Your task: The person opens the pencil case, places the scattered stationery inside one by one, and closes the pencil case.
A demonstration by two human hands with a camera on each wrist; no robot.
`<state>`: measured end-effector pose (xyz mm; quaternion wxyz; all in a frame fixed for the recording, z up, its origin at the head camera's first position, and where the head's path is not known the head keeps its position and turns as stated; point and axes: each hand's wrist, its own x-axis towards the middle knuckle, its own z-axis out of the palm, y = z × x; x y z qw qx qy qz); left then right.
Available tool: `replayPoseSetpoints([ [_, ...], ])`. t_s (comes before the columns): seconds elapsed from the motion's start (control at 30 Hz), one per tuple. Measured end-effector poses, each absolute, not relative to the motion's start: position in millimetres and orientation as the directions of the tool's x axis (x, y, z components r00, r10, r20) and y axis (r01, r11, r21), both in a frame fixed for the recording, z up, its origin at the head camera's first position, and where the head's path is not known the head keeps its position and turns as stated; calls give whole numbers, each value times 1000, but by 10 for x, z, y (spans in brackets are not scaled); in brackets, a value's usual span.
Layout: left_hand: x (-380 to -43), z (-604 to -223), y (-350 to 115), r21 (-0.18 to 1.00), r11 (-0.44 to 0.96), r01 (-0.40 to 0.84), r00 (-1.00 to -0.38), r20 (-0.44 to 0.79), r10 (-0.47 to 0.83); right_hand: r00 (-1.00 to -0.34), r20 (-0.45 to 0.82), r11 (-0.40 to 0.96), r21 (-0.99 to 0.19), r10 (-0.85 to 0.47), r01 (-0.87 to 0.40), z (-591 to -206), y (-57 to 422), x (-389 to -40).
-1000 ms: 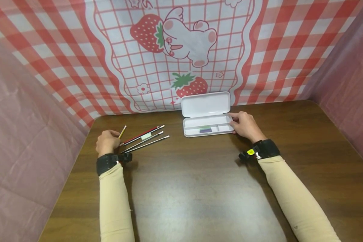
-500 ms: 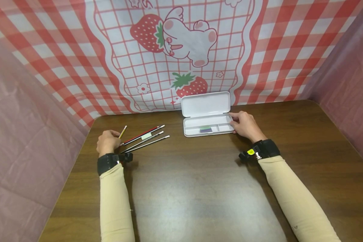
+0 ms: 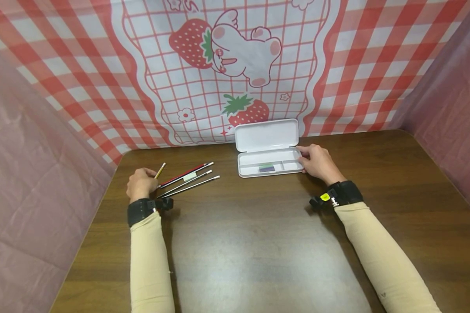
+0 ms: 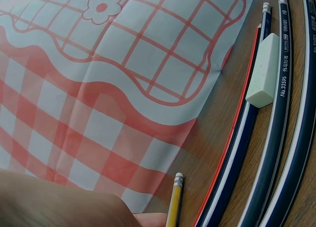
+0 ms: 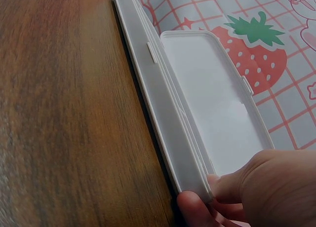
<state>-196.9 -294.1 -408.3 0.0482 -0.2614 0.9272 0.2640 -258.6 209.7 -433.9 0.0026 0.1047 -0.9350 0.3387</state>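
Observation:
At the table's left, my left hand [image 3: 142, 183] pinches a short yellow pencil [image 3: 160, 171], its lower end hidden by the fingers. The pencil's white eraser end [image 4: 178, 176] points up and away in the left wrist view. Just right of it lie several dark striped pencils [image 3: 188, 187], one red pencil [image 4: 233, 133] and a pale green eraser [image 4: 263, 71] resting on them. My right hand [image 3: 319, 163] grips the right end of a white pencil case [image 5: 165, 108], thumb at the rim and fingers beneath. Its lid [image 3: 267, 135] stands raised; a green and purple eraser [image 3: 266, 168] is inside.
The brown wooden table [image 3: 250, 243] reaches back to a red and white checked strawberry cloth [image 3: 360, 65]. The raised lid stands right by that cloth. Pink curtains [image 3: 19, 174] hang at both sides.
My left hand has shifted very slightly right with the yellow pencil. The right hand and the pencil case have stayed in place.

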Motion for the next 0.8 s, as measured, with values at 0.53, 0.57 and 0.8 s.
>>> replayPoseSetpoints([
  [0.53, -2015, -4076, -2898, 490, 729, -477, -870, -145, -471, -979, 72, 750, -634, -188, -191, -4336, 2101, -2582],
  [0.57, -2022, -4079, -2897, 495, 729, -474, -871, -137, -473, -979, 74, 750, -634, -188, -192, -4335, 2099, -2581],
  [0.8, -2063, -4078, -2874, 552, 706, -444, -866, -60, -497, -980, 79, 749, -635, -183, -191, -4330, 2093, -2579],
])
